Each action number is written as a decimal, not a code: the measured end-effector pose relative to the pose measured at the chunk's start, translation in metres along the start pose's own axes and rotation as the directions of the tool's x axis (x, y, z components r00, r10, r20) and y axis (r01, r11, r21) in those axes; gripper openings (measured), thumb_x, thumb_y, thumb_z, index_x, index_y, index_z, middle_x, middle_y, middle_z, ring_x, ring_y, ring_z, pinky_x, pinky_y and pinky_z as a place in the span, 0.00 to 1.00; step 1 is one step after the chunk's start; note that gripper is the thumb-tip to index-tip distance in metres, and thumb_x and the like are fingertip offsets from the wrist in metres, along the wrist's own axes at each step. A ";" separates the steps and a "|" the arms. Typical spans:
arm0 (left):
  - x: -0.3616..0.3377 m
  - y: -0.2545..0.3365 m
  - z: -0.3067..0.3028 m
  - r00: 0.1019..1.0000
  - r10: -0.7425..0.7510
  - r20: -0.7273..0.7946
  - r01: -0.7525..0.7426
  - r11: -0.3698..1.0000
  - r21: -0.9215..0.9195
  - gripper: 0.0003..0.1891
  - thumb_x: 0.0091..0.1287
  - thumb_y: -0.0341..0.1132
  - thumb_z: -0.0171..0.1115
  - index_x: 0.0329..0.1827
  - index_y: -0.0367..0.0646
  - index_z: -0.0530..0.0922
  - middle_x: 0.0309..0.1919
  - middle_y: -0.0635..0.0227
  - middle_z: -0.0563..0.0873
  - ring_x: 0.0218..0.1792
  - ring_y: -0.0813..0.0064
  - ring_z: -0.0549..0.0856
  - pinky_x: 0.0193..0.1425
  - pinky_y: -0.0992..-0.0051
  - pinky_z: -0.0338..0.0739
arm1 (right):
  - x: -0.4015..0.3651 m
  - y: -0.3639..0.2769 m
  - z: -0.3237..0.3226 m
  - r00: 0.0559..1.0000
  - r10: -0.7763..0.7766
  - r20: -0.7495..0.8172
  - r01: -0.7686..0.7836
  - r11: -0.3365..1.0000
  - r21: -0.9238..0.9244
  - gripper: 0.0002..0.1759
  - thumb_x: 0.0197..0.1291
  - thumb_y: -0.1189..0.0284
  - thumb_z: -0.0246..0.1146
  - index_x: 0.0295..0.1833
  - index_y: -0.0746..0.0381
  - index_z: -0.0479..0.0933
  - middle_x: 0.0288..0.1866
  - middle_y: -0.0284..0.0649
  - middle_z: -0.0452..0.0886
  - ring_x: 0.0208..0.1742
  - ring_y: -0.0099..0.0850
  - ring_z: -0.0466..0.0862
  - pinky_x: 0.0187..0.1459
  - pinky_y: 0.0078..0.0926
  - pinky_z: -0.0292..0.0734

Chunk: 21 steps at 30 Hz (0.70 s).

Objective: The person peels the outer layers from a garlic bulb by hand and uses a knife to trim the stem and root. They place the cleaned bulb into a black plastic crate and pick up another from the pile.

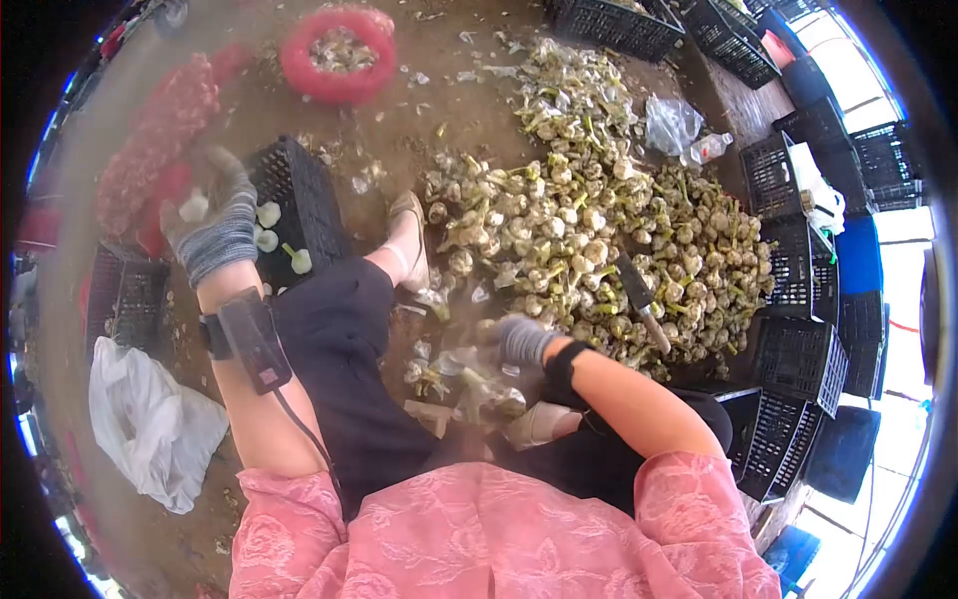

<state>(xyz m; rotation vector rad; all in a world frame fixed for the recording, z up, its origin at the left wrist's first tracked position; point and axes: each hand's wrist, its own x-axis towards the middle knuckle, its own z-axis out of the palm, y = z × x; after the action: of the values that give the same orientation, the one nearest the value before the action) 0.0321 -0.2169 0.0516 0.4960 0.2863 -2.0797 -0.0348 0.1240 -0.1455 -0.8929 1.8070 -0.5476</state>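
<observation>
My left hand [218, 212], in a grey knit glove with darker fingers, is raised beside a black crate [299, 200]. A pale garlic bulb [195, 207] sits between its thumb and fingers, a little blurred. Several white trimmed bulbs [267, 240] lie in the crate just right of that wrist. My right hand [516, 339], gloved too, is low at the near edge of a big heap of garlic [589, 220]; its fingers are blurred and turned away. On the heap, right of that hand, rests a dark-bladed tool [639, 290] with a wooden handle.
Stacked black crates [798, 359] line the right side. A red net bag [339, 55] with garlic stands at the back, and filled red nets [160, 140] lie far left. A white plastic bag [155, 424] is at left. Clear plastic [674, 125] and a bottle [709, 149] lie behind the heap.
</observation>
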 end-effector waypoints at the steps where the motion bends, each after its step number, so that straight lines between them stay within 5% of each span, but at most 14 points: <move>1: -0.001 -0.005 -0.005 1.000 0.006 -0.005 -0.006 1.000 0.004 0.18 0.59 0.42 0.55 0.41 0.33 0.71 0.39 0.55 0.77 0.40 0.62 0.78 0.49 0.62 0.76 | 0.009 -0.006 -0.019 0.993 0.119 0.020 -0.108 0.948 -0.299 0.11 0.51 0.64 0.62 0.37 0.57 0.81 0.39 0.42 0.81 0.39 0.40 0.81 0.44 0.28 0.75; 2: 0.000 -0.007 -0.009 0.991 0.057 0.121 -0.107 0.882 0.459 0.16 0.60 0.40 0.54 0.41 0.34 0.71 0.36 0.58 0.78 0.38 0.65 0.78 0.46 0.65 0.74 | 0.031 0.027 -0.020 0.995 0.090 -0.045 -0.100 0.848 -0.520 0.12 0.48 0.65 0.61 0.37 0.59 0.81 0.39 0.46 0.80 0.41 0.43 0.80 0.43 0.31 0.75; 3: 0.001 -0.010 -0.013 0.981 0.055 0.185 -0.164 0.741 0.651 0.15 0.60 0.39 0.54 0.42 0.34 0.72 0.34 0.60 0.78 0.37 0.67 0.78 0.44 0.66 0.74 | 0.042 0.029 -0.036 0.970 0.245 -0.001 -0.202 0.796 -0.571 0.14 0.48 0.65 0.61 0.40 0.60 0.80 0.40 0.48 0.80 0.42 0.44 0.79 0.43 0.34 0.76; 4: 0.002 -0.013 -0.016 0.967 0.052 0.247 -0.234 0.557 0.797 0.15 0.61 0.39 0.53 0.42 0.35 0.72 0.33 0.61 0.78 0.36 0.68 0.78 0.42 0.68 0.73 | 0.048 0.033 -0.045 0.936 0.330 -0.124 -0.348 0.810 -0.472 0.18 0.48 0.67 0.61 0.46 0.61 0.76 0.45 0.48 0.78 0.46 0.44 0.78 0.45 0.36 0.74; 5: 0.001 -0.017 -0.019 0.960 -0.195 0.201 0.053 0.831 0.553 0.10 0.61 0.37 0.52 0.38 0.38 0.73 0.27 0.69 0.75 0.30 0.73 0.75 0.37 0.71 0.71 | 0.052 0.037 -0.051 0.921 0.325 -0.216 -0.384 0.851 -0.358 0.23 0.46 0.67 0.63 0.49 0.62 0.74 0.44 0.51 0.78 0.46 0.45 0.78 0.46 0.35 0.74; 6: -0.001 -0.022 -0.023 0.871 -0.424 0.248 0.374 0.900 0.226 0.07 0.62 0.35 0.51 0.34 0.40 0.73 0.22 0.76 0.72 0.24 0.79 0.71 0.32 0.74 0.68 | 0.054 0.028 -0.059 0.894 0.329 -0.304 -0.405 0.883 -0.236 0.27 0.43 0.68 0.66 0.53 0.62 0.71 0.43 0.53 0.78 0.47 0.46 0.78 0.46 0.35 0.74; 8: -0.027 -0.049 -0.019 0.865 -0.452 0.217 0.398 0.882 0.251 0.06 0.63 0.35 0.51 0.29 0.45 0.72 0.18 0.81 0.64 0.19 0.83 0.64 0.25 0.78 0.62 | 0.075 0.031 -0.065 0.891 0.324 -0.318 -0.383 0.912 -0.145 0.31 0.50 0.62 0.63 0.61 0.59 0.64 0.54 0.51 0.73 0.56 0.44 0.73 0.54 0.37 0.70; 10: -0.037 -0.064 -0.025 0.630 -0.666 0.401 0.568 0.746 0.348 0.08 0.65 0.36 0.50 0.28 0.47 0.72 0.17 0.81 0.65 0.19 0.85 0.65 0.22 0.81 0.58 | 0.090 0.017 -0.065 0.877 0.207 -0.434 -0.323 0.922 -0.212 0.36 0.49 0.62 0.64 0.65 0.53 0.59 0.62 0.56 0.62 0.58 0.48 0.70 0.55 0.38 0.69; 13: -0.040 -0.078 -0.032 0.545 -0.741 0.393 0.591 0.672 0.447 0.09 0.66 0.39 0.51 0.29 0.47 0.72 0.18 0.80 0.68 0.19 0.85 0.65 0.21 0.83 0.57 | 0.152 0.031 -0.067 0.904 0.351 -0.244 -0.409 0.876 -0.256 0.36 0.52 0.62 0.60 0.67 0.51 0.56 0.66 0.53 0.59 0.59 0.46 0.70 0.56 0.37 0.69; 14: -0.045 -0.083 -0.033 0.554 -0.729 0.402 0.577 0.685 0.445 0.09 0.66 0.39 0.51 0.29 0.47 0.72 0.18 0.80 0.68 0.19 0.85 0.65 0.21 0.83 0.57 | 0.176 0.049 -0.063 0.858 0.445 -0.255 -0.486 0.866 -0.122 0.32 0.53 0.64 0.58 0.64 0.53 0.58 0.63 0.53 0.62 0.57 0.46 0.71 0.54 0.38 0.69; 16: -0.056 -0.090 -0.031 0.874 -0.481 0.073 0.300 0.651 0.697 0.10 0.64 0.42 0.55 0.34 0.45 0.75 0.23 0.73 0.77 0.20 0.81 0.74 0.26 0.79 0.70 | 0.197 0.056 -0.060 0.751 0.591 -0.295 -0.551 0.806 0.215 0.20 0.53 0.75 0.57 0.54 0.57 0.69 0.58 0.51 0.68 0.54 0.46 0.73 0.51 0.37 0.71; 18: -0.053 -0.092 -0.038 0.891 -0.448 0.075 0.257 0.634 0.729 0.09 0.63 0.38 0.55 0.38 0.42 0.75 0.28 0.67 0.81 0.25 0.77 0.78 0.30 0.76 0.74 | 0.173 0.045 -0.065 0.878 0.100 -0.468 -0.285 0.895 -0.344 0.15 0.53 0.68 0.58 0.47 0.58 0.74 0.47 0.51 0.76 0.45 0.50 0.77 0.45 0.39 0.74; 20: -0.054 -0.093 -0.043 0.909 -0.408 0.090 0.180 0.575 0.798 0.09 0.62 0.36 0.55 0.40 0.41 0.74 0.30 0.66 0.81 0.27 0.76 0.79 0.32 0.77 0.75 | 0.209 0.109 -0.050 0.884 0.105 -0.455 -0.252 0.928 -0.276 0.14 0.53 0.65 0.59 0.44 0.58 0.76 0.40 0.51 0.79 0.43 0.50 0.77 0.44 0.37 0.74; 21: -0.055 -0.092 -0.044 0.913 -0.398 0.094 0.158 0.556 0.816 0.09 0.62 0.36 0.55 0.40 0.41 0.74 0.31 0.66 0.81 0.28 0.76 0.79 0.33 0.77 0.75 | 0.178 0.084 -0.055 0.883 -0.015 -0.470 -0.135 0.949 -0.285 0.15 0.52 0.64 0.61 0.43 0.60 0.77 0.38 0.52 0.79 0.41 0.48 0.78 0.44 0.36 0.74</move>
<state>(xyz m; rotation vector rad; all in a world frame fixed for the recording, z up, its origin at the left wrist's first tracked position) -0.0097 -0.1098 0.0384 0.7060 -0.8545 -2.4990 -0.1523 0.0356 -0.2880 -0.9654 2.4062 -0.4704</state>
